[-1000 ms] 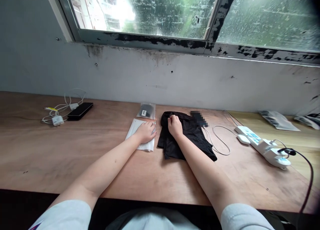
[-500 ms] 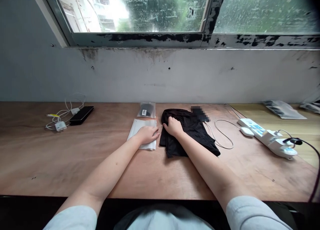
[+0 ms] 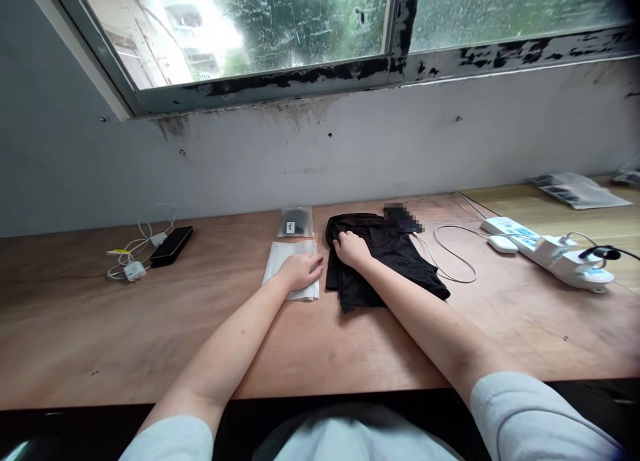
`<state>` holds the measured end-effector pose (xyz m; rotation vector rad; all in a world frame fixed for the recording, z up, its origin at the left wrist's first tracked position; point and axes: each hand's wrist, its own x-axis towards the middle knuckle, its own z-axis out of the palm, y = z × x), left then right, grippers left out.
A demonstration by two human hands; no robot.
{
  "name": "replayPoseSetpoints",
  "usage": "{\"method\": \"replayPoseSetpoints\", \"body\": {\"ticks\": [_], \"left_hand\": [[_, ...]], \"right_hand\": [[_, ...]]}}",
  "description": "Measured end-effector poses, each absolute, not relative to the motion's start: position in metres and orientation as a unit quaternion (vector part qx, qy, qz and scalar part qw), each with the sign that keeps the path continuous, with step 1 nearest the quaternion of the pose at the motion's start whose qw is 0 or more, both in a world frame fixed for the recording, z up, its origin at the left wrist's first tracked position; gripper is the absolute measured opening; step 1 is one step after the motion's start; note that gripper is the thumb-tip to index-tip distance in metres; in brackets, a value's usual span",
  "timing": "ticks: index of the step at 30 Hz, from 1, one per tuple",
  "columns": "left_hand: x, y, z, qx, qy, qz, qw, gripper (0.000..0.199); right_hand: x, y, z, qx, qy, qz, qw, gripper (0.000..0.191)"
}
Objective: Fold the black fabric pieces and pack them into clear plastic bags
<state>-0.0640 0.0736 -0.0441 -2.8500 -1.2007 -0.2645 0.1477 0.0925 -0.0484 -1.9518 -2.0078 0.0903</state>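
Observation:
A folded white sheet or flat pouch point(image 3: 279, 254) lies on the wooden table, and my left hand point(image 3: 301, 271) rests flat on its right part with the fingers apart. To the right is a crumpled black cloth point(image 3: 400, 264). My right hand point(image 3: 351, 249) lies on the cloth's left part, its fingers curled; whether a fold is between them is hidden. A small clear bag point(image 3: 296, 222) with a dark item and a white label sits just behind the white sheet, touched by neither hand.
Left on the table point(image 3: 165, 334) are a black phone-like block point(image 3: 172, 245) and white cables with a charger point(image 3: 135, 270). Right are a loose cable, a white power strip point(image 3: 550, 253) with plugs, and a translucent bag point(image 3: 580, 190). A pixelated dark object point(image 3: 402, 218) touches the cloth.
The head view has tilted and shifted slightly. Both hands stay where they were on the white sheet and the black cloth.

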Motion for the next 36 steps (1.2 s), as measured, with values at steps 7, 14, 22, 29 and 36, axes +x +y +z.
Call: {"method": "replayPoseSetpoints", "body": {"ticks": [7,14,22,29,36], "left_hand": [[-0.063,0.072,-0.042,-0.924,-0.372,-0.075,0.042,0.031],[-0.063,0.075,-0.045,-0.929,-0.357,-0.082,0.054,0.030],[-0.060,0.071,-0.043,-0.929,-0.361,-0.072,0.052,0.027],[-0.055,0.068,-0.045,-0.911,-0.402,-0.089,-0.010,0.025],[-0.061,0.061,-0.041,-0.872,-0.388,-0.263,-0.143,0.037]], "right_hand": [[0.161,0.097,-0.034,-0.690,-0.689,0.051,0.216,0.034],[0.164,0.084,-0.022,-0.699,-0.693,0.123,0.126,0.054],[0.165,0.091,-0.025,-0.682,-0.709,0.165,0.079,0.033],[0.177,0.095,-0.021,-0.663,-0.698,0.251,0.100,0.028],[0.164,0.083,0.000,-0.625,-0.686,0.311,0.206,0.020]]}}
